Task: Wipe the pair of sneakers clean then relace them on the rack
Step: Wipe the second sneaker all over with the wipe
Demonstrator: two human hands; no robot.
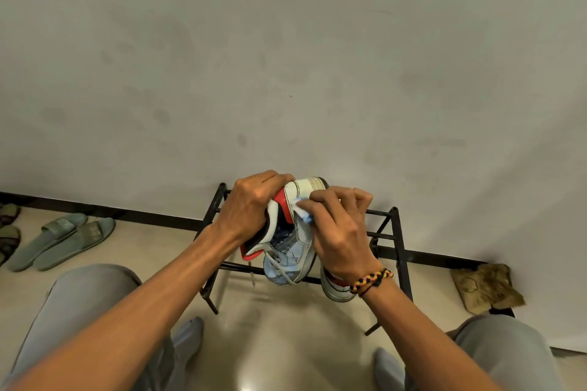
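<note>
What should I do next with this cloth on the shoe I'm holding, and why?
Probably keep rubbing the cloth along the white side panel toward the heel. Your left hand holds the sneaker above the rack, and your right hand presses the cloth against that panel. The second sneaker waits on the rack, and a lace hangs loose, so relacing looks premature.
</note>
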